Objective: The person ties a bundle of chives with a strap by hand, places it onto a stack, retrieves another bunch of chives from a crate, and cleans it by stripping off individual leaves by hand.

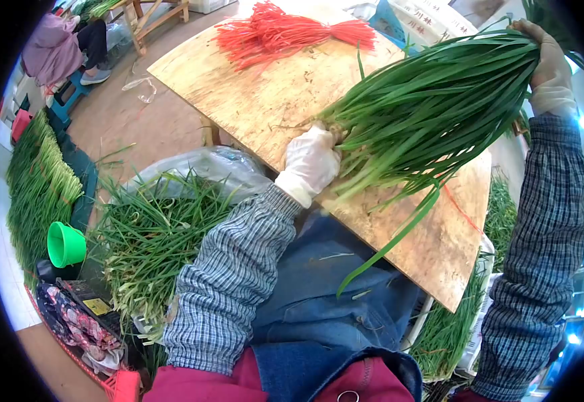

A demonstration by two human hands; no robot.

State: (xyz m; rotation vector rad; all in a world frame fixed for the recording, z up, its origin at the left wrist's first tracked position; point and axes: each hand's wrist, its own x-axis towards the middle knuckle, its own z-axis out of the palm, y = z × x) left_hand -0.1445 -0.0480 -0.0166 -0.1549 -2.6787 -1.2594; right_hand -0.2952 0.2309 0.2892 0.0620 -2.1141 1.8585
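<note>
While the left hand (312, 159) is clenching the pale stem ends (360, 173), the right hand (550, 63) is grasping the leaf tips (524, 44), apparently to hold the green bundle (439, 100) straight over the wooden board (258, 100); red strips (272, 32) are lying at its far side, perhaps for easy reach.

Free room over the wooden board (265, 90): passage lies along its left part, between the red ties (272, 32) at the far side and the left hand (311, 159). Rightward, the green bunch (439, 100) — spanning from that hand to the right hand (550, 70) — bars the way.
</note>
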